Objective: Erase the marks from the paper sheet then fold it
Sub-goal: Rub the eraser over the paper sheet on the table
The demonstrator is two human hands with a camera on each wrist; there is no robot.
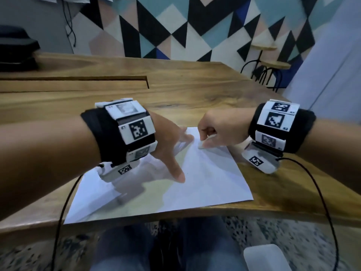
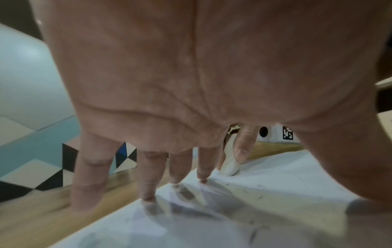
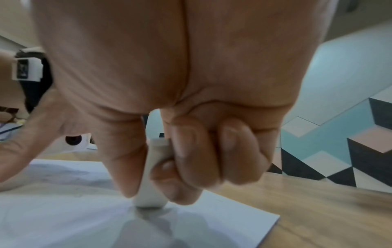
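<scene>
A white paper sheet (image 1: 205,178) lies flat on the wooden table (image 1: 175,90) near its front edge. My left hand (image 1: 172,145) presses on the sheet with spread straight fingers (image 2: 148,176) and the thumb stretched toward me. My right hand (image 1: 214,130) pinches a white eraser (image 1: 204,143) between thumb and curled fingers, its lower end touching the paper near the far edge. In the right wrist view the eraser (image 3: 151,184) stands nearly upright on the paper sheet (image 3: 63,209). Faint grey marks show on the paper sheet (image 2: 275,193) in the left wrist view.
The table's front edge runs just below the sheet, with my legs (image 1: 166,247) under it. A black object (image 1: 17,47) sits at the far left. Stools (image 1: 267,65) stand past the table's right corner. Black cables (image 1: 62,212) hang from both wrist cameras.
</scene>
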